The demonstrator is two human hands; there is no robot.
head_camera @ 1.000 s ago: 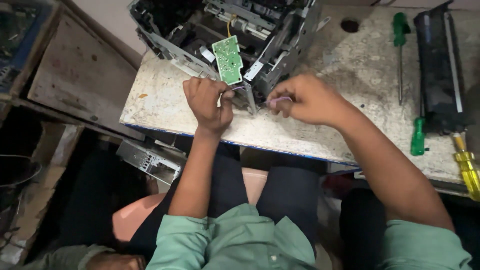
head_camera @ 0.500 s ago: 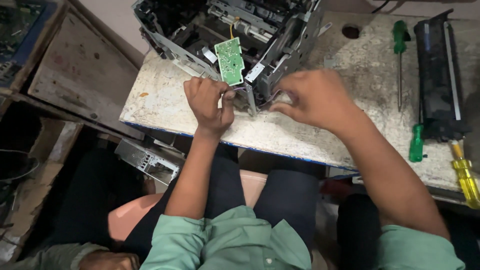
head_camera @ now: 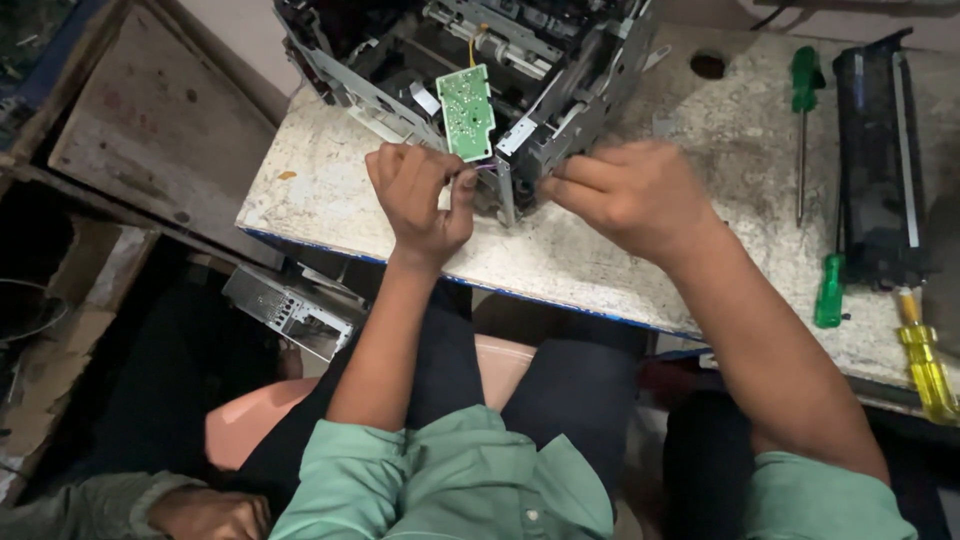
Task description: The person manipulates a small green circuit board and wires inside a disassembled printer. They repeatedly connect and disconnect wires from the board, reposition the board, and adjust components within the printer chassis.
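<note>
Opened printer chassis (head_camera: 480, 80) is standing at tabletop (head_camera: 620, 270) near edge. Left hand (head_camera: 420, 195) is curled, fingertips pinching thin wires below green circuit board (head_camera: 466, 112). Right hand (head_camera: 630, 195) is closed against metal frame corner; held item cannot be told. Risk: wires being torn if pulled hard, board being bent, fingers being cut by sharp frame.

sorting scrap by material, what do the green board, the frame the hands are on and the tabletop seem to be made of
Green board: probably fibreglass circuit board, matt green with pale solder dots. Frame: likely sheet metal, grey with a dull sheen and thin bent edges. Tabletop: looks like stone or worn laminate, pale, speckled, scuffed.
</note>
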